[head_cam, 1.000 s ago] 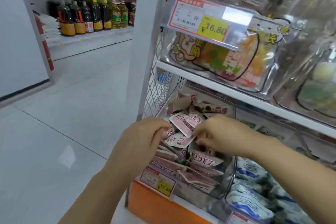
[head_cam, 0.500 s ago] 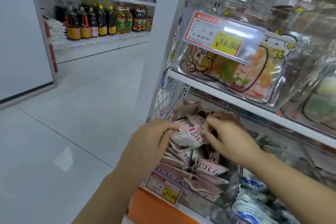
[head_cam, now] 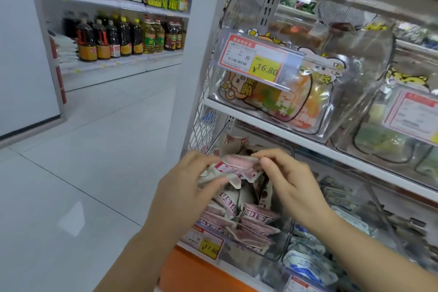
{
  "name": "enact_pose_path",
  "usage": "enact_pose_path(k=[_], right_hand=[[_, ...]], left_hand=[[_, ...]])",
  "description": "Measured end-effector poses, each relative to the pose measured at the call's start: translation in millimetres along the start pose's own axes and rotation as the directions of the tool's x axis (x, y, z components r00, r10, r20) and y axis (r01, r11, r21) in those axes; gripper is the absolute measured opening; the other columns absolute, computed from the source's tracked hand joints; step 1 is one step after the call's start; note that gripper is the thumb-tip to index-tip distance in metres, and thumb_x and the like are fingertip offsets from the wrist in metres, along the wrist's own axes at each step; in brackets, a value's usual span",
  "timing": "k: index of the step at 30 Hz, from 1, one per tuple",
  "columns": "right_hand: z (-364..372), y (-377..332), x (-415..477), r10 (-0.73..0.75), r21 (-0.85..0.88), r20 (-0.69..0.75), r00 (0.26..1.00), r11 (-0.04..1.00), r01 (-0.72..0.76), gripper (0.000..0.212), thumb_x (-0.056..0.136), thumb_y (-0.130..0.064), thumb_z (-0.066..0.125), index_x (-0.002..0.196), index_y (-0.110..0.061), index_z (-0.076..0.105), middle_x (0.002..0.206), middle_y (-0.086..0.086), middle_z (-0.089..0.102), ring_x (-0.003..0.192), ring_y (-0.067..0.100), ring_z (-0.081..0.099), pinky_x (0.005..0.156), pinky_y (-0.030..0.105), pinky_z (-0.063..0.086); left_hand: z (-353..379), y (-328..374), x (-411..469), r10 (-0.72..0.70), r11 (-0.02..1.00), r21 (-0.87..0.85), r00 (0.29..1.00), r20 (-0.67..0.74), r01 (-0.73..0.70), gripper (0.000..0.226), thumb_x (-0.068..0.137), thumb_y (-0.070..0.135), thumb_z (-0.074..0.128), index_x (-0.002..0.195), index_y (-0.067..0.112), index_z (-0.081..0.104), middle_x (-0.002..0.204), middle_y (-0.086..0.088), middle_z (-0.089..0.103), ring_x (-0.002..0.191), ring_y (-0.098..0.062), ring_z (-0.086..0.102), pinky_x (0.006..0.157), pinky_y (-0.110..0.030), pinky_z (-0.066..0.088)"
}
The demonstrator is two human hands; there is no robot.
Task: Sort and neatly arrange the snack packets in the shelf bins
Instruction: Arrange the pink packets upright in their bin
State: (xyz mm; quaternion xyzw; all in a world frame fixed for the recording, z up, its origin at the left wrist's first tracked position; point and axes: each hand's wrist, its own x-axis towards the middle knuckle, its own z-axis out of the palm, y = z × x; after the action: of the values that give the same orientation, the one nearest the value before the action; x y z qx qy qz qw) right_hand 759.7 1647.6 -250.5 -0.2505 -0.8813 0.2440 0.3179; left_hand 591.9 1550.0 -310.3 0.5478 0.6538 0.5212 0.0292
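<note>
At the left end of the lower shelf, both of my hands meet just above the clear bin (head_cam: 251, 259) that holds the pink-and-white snack packets. My left hand (head_cam: 187, 187) grasps a small bunch of packets (head_cam: 237, 168) from its left side, with the thumb laid across the front face and the fingers curled behind. My right hand (head_cam: 291, 182) pinches the same bunch at its upper right edge, thumb toward me and fingertips curled over the top. The bunch is held clear of the loose pile (head_cam: 256, 225) in the bin and directly over it; how many packets the bunch contains cannot be told. Packets in the pile lie at mixed angles, some flat toward the front, others standing on edge further back. A price label (head_cam: 208, 244) marked 17.60 is fixed to the bin's front, above an orange base panel (head_cam: 189, 272). Just to the right of this bin lie blue-and-white packets (head_cam: 305, 261). On the shelf above, an upper clear bin (head_cam: 343, 92) with cartoon stickers carries a tag (head_cam: 263, 64) marked 16.80; its contents are of mixed colours and too blurred to name. Across the pale tiled floor (head_cam: 83, 173), a farther rack displays rows of dark and yellow bottles (head_cam: 123, 38).
</note>
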Motion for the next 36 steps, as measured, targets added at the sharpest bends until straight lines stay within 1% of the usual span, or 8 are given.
enact_pose_path(k=[3,7,11,16,22,26,30,36], right_hand=[[1.0,21.4,15.0,0.176,-0.322,0.130,0.976,0.938,-0.127,0.021,0.093,-0.031,0.055,0.114,-0.034,0.059,0.108,-0.018,0.064,0.103,0.007,0.061,0.084,0.018,0.046],[14.0,35.5,34.2,0.200,-0.585,0.259,0.945,0.811,-0.011,0.044,0.087,-0.034,0.061,0.129,-0.029,0.052,0.129,-0.008,0.057,0.114,0.013,0.054,0.096,0.031,0.044],[24.0,12.8,30.4,0.255,-0.082,0.088,0.963,0.965,-0.248,0.025,0.086,-0.031,0.066,0.110,-0.033,0.060,0.109,-0.013,0.066,0.088,0.003,0.061,0.080,0.015,0.046],[34.8,-14.7,3.6,0.308,0.554,0.314,0.898,0.709,-0.436,0.054,0.078,-0.046,0.068,0.127,-0.029,0.051,0.119,-0.007,0.065,0.101,0.013,0.067,0.081,0.034,0.056],[28.4,-7.6,-6.2,0.371,0.590,0.307,0.876,0.648,-0.482,0.050,0.080,-0.044,0.067,0.125,-0.025,0.055,0.109,-0.003,0.069,0.086,0.013,0.067,0.071,0.028,0.055],[28.2,-4.9,-9.4,0.523,0.673,0.264,0.811,0.502,-0.543,0.031,0.093,-0.034,0.046,0.098,-0.009,0.063,0.079,0.009,0.070,0.071,0.020,0.065,0.067,0.038,0.056],[28.8,2.8,-15.9,0.585,0.546,0.168,0.794,0.615,-0.569,0.030,0.097,-0.032,0.045,0.095,-0.016,0.070,0.096,0.019,0.070,0.094,0.041,0.063,0.091,0.057,0.045],[20.6,-1.6,-0.2,0.480,0.472,0.131,0.867,0.739,-0.480,0.031,0.087,-0.038,0.052,0.088,-0.012,0.070,0.069,0.001,0.067,0.062,0.014,0.059,0.063,0.024,0.048]], left_hand=[[-7.2,0.6,-2.4,-0.128,0.986,-0.121,0.985,-0.113,0.114,0.038,0.082,0.054,0.051,0.110,0.031,0.062,0.093,0.021,0.058,0.085,0.005,0.058,0.068,-0.015,0.046],[-6.8,-1.7,-2.2,-0.239,0.949,-0.226,0.969,-0.057,0.220,0.031,0.090,0.038,0.055,0.119,0.030,0.059,0.097,0.015,0.069,0.080,0.001,0.067,0.065,-0.033,0.059],[-4.9,0.5,-1.5,-0.233,0.955,-0.213,0.968,-0.093,0.209,0.039,0.087,0.047,0.051,0.122,0.030,0.059,0.099,0.016,0.067,0.084,0.002,0.065,0.069,-0.029,0.058],[8.8,14.0,-1.4,-0.080,0.993,-0.089,0.997,0.003,0.080,0.044,0.092,0.028,0.057,0.136,0.032,0.049,0.121,0.015,0.059,0.105,0.001,0.056,0.088,-0.021,0.051],[12.8,20.9,-6.9,-0.070,0.984,-0.135,0.950,0.303,0.116,0.048,0.101,0.035,0.034,0.146,0.043,0.020,0.136,0.039,0.020,0.115,0.036,0.010,0.089,0.011,0.006],[12.5,24.7,-6.4,-0.088,0.952,-0.246,0.933,0.348,0.182,0.039,0.101,0.034,0.034,0.139,0.042,0.039,0.131,0.031,0.033,0.116,0.015,0.038,0.095,-0.011,0.043],[9.4,27.9,-3.9,-0.166,0.914,-0.308,0.936,0.310,0.264,0.047,0.092,0.026,0.059,0.129,0.048,0.042,0.121,0.024,0.046,0.109,-0.001,0.055,0.077,-0.022,0.057],[-4.7,18.3,-1.2,-0.337,0.708,-0.456,0.825,0.454,0.540,0.016,0.090,0.021,0.061,0.104,0.030,0.064,0.093,0.009,0.074,0.083,-0.010,0.072,0.080,-0.035,0.058]])
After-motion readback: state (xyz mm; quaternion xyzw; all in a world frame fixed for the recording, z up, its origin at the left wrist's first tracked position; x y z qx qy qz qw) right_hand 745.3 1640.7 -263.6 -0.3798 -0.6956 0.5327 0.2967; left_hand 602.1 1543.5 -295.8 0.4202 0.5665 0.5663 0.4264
